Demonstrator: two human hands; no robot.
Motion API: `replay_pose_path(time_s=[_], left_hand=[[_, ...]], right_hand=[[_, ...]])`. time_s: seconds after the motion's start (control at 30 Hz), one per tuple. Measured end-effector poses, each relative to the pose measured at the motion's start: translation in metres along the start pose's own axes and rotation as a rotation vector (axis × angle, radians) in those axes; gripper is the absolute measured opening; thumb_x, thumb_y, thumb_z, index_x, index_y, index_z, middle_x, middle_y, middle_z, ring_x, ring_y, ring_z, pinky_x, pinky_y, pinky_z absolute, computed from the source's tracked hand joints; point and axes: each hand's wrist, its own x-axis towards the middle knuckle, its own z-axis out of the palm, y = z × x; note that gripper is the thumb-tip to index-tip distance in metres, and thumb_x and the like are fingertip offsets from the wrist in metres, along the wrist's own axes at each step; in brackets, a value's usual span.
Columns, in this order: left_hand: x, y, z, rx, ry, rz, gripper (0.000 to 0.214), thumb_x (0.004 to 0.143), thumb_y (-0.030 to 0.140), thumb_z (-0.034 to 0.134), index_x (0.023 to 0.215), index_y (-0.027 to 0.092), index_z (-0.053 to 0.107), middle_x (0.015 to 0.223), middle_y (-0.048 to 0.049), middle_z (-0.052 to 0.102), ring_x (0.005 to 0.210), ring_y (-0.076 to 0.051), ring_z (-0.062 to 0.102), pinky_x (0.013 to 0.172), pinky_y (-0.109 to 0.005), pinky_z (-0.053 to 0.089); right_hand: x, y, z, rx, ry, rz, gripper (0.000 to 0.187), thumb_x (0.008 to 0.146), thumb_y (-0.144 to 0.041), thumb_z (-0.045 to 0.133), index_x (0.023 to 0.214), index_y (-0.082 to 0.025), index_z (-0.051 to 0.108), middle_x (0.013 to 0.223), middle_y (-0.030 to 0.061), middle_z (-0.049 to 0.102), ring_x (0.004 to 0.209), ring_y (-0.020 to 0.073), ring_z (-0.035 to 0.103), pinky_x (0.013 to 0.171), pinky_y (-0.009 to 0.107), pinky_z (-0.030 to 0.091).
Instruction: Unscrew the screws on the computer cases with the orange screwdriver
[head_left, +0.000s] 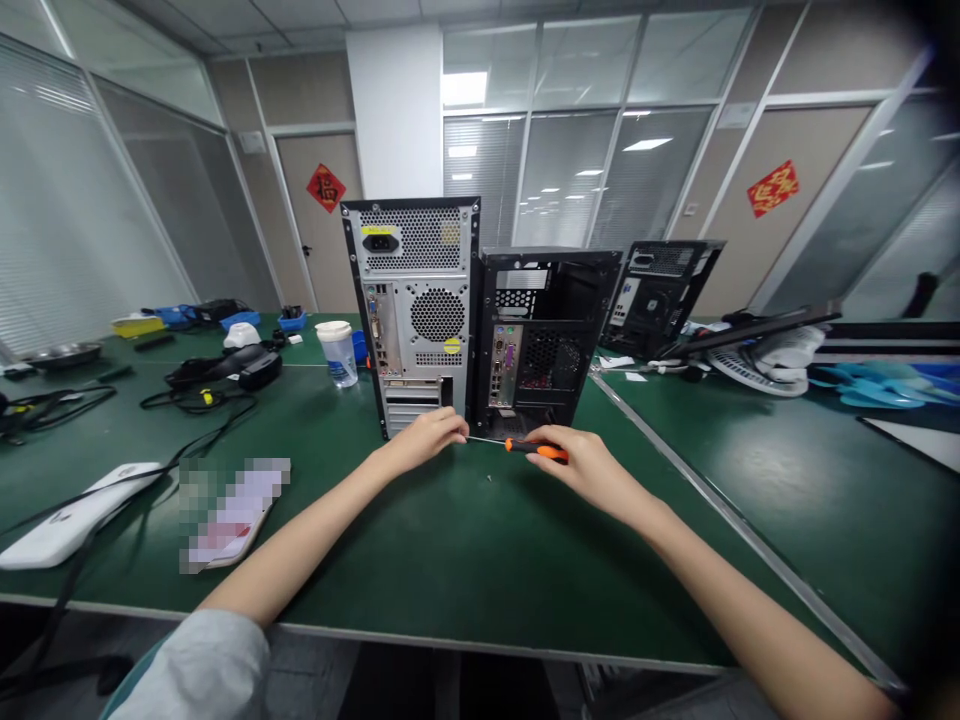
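Note:
Two computer towers stand side by side with their backs toward me: a silver-backed computer case on the left and a black computer case on the right. Low in front of them, my right hand grips an orange and black screwdriver, its shaft pointing left. My left hand is closed at the screwdriver's tip, near the bottom right corner of the silver-backed case. Whatever lies between those fingertips is too small to make out. A tiny metal piece, perhaps a screw, lies on the green table just below the shaft.
A phone and a white power strip with black cables lie at left. Behind them are a black headset and a lidded plastic cup. Another computer tower and a white fan stand at right.

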Motion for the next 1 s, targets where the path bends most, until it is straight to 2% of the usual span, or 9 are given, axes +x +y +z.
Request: replay_pose_path(time_s=[0.17, 0.37, 0.5, 0.6, 0.73, 0.83, 0.9, 1.0], left_hand=[[0.007, 0.001, -0.01, 0.144, -0.081, 0.161, 0.012, 0.093, 0.02, 0.049, 0.095, 0.014, 0.06, 0.088, -0.0044, 0.059, 0.079, -0.013, 0.057, 0.071, -0.021, 0.041], [0.028, 0.001, -0.01, 0.08, -0.041, 0.226, 0.015, 0.093, 0.024, 0.05, 0.094, 0.014, 0.061, 0.087, -0.0039, 0.059, 0.076, -0.011, 0.058, 0.069, -0.019, 0.041], [0.047, 0.005, -0.016, 0.165, -0.056, 0.213, 0.021, 0.09, 0.033, 0.055, 0.1, 0.015, 0.06, 0.089, -0.0036, 0.061, 0.077, -0.012, 0.058, 0.068, -0.02, 0.041], [0.062, 0.009, -0.023, 0.228, -0.011, 0.158, 0.035, 0.083, 0.043, 0.061, 0.105, 0.016, 0.058, 0.094, -0.0037, 0.062, 0.079, -0.014, 0.06, 0.067, -0.02, 0.041], [0.083, 0.013, -0.036, 0.232, 0.093, 0.188, 0.048, 0.078, 0.052, 0.061, 0.109, 0.015, 0.057, 0.095, -0.0044, 0.063, 0.08, -0.014, 0.061, 0.066, -0.021, 0.043], [0.102, 0.018, -0.05, 0.32, 0.249, 0.236, 0.047, 0.08, 0.054, 0.057, 0.103, 0.013, 0.059, 0.093, -0.0063, 0.064, 0.082, -0.016, 0.061, 0.07, -0.024, 0.045], [0.116, 0.023, -0.062, 0.39, 0.364, 0.249, 0.036, 0.09, 0.046, 0.05, 0.099, 0.013, 0.059, 0.093, -0.0074, 0.064, 0.086, -0.017, 0.059, 0.075, -0.026, 0.046], [0.138, 0.03, -0.079, 0.494, 0.492, 0.215, 0.023, 0.097, 0.026, 0.041, 0.101, 0.013, 0.059, 0.096, -0.0092, 0.063, 0.094, -0.019, 0.056, 0.082, -0.033, 0.045]], right_hand=[[-0.005, 0.0, -0.004, -0.036, -0.015, -0.032, 0.021, 0.089, -0.028, 0.049, 0.102, -0.024, 0.064, 0.096, 0.0051, 0.067, 0.085, 0.0199, 0.065, 0.076, 0.035, 0.053], [-0.011, 0.007, -0.006, -0.106, 0.079, -0.025, 0.017, 0.088, -0.031, 0.051, 0.098, -0.024, 0.064, 0.091, 0.0053, 0.065, 0.083, 0.0214, 0.065, 0.072, 0.036, 0.053], [-0.015, 0.012, -0.012, -0.098, 0.139, 0.013, 0.018, 0.088, -0.032, 0.05, 0.097, -0.024, 0.064, 0.093, 0.0064, 0.066, 0.084, 0.0228, 0.065, 0.076, 0.038, 0.052], [-0.016, 0.018, -0.018, -0.071, 0.204, 0.042, 0.018, 0.088, -0.033, 0.051, 0.096, -0.024, 0.065, 0.094, 0.0066, 0.067, 0.086, 0.0234, 0.065, 0.077, 0.038, 0.052], [-0.016, 0.033, -0.025, -0.007, 0.292, 0.079, 0.019, 0.084, -0.036, 0.056, 0.093, -0.023, 0.067, 0.093, 0.0064, 0.069, 0.084, 0.0233, 0.065, 0.076, 0.037, 0.051], [-0.014, 0.044, -0.028, 0.125, 0.41, 0.15, 0.02, 0.078, -0.04, 0.063, 0.086, -0.022, 0.067, 0.085, 0.0051, 0.069, 0.076, 0.0215, 0.064, 0.071, 0.036, 0.051], [-0.011, 0.051, -0.03, 0.264, 0.511, 0.232, 0.024, 0.073, -0.043, 0.067, 0.082, -0.021, 0.066, 0.074, 0.0027, 0.066, 0.063, 0.0171, 0.06, 0.058, 0.031, 0.049], [-0.002, 0.057, -0.031, 0.556, 0.661, 0.345, 0.029, 0.07, -0.045, 0.069, 0.081, -0.02, 0.06, 0.058, -0.0038, 0.054, 0.043, 0.0086, 0.043, 0.036, 0.022, 0.033]])
